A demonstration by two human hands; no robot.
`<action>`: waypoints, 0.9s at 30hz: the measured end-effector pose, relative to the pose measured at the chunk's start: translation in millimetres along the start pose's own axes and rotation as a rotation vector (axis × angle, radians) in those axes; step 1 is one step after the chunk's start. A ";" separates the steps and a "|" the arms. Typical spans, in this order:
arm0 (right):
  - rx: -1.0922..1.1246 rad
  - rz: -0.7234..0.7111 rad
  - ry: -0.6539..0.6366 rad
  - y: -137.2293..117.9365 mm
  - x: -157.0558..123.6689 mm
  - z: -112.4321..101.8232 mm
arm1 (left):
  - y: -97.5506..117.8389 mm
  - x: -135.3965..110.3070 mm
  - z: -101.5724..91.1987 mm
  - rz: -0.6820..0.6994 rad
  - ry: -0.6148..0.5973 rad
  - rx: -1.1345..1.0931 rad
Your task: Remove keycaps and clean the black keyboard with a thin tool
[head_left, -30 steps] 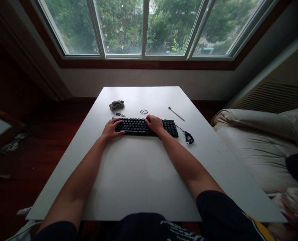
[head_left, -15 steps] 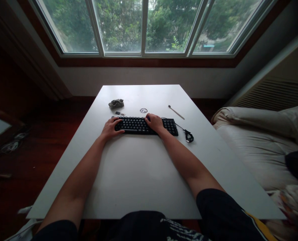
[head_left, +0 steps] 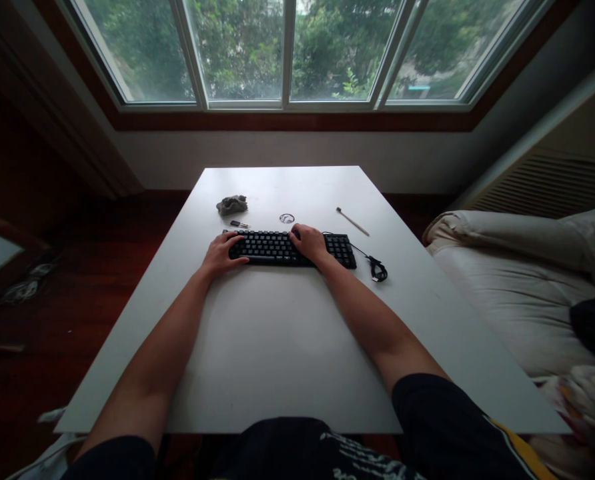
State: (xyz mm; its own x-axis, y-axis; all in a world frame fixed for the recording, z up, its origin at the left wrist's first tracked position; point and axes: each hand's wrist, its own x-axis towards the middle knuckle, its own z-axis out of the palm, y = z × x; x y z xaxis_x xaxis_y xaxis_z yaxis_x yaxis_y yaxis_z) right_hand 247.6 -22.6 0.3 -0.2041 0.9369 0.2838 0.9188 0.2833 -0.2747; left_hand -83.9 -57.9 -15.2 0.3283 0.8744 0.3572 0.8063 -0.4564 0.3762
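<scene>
A black keyboard (head_left: 272, 248) lies across the white table (head_left: 277, 347), its number pad to the right. My left hand (head_left: 221, 255) is closed around its left end, thumb along the front edge and fingers over the keys at the back. Over the keys right of the middle, my right hand (head_left: 307, 241) has its fingers curled together. Something small and dark, perhaps purple, shows at those fingertips, too small to name. The keyboard's cable (head_left: 377, 269) is bundled on the table at the right.
Behind the keyboard lie a crumpled grey cloth (head_left: 232, 205), a small dark item with metal prongs (head_left: 240, 225), a round flat item (head_left: 287, 218) and a thin brush (head_left: 352, 221). A pale sofa (head_left: 497, 287) stands to the right. Windows (head_left: 237, 53) are beyond the table.
Both hands stay at the same places on the keyboard. The whole view has shifted very slightly; nothing else visibly differs.
</scene>
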 end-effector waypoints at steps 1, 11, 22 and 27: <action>0.001 -0.003 0.003 0.2 0.1 0.4 | 0.0 0.0 0.0 0.001 0.002 -0.001; -0.009 0.009 -0.005 -1.6 -0.6 -1.8 | 1.2 -0.2 -0.2 0.001 0.004 -0.002; -0.005 0.008 -0.007 -2.3 -0.8 -4.1 | -0.5 0.8 2.4 -0.014 0.009 0.008; -0.007 0.005 -0.006 -2.8 -1.5 -5.3 | -1.6 0.3 2.5 -0.007 0.013 0.009</action>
State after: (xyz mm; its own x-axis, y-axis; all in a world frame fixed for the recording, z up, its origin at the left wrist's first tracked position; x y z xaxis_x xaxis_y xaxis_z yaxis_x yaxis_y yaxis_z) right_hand 247.2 -25.9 5.6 -0.2016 0.9393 0.2774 0.9221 0.2776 -0.2696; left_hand -83.9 -56.5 -17.9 0.3165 0.8751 0.3661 0.8131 -0.4491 0.3705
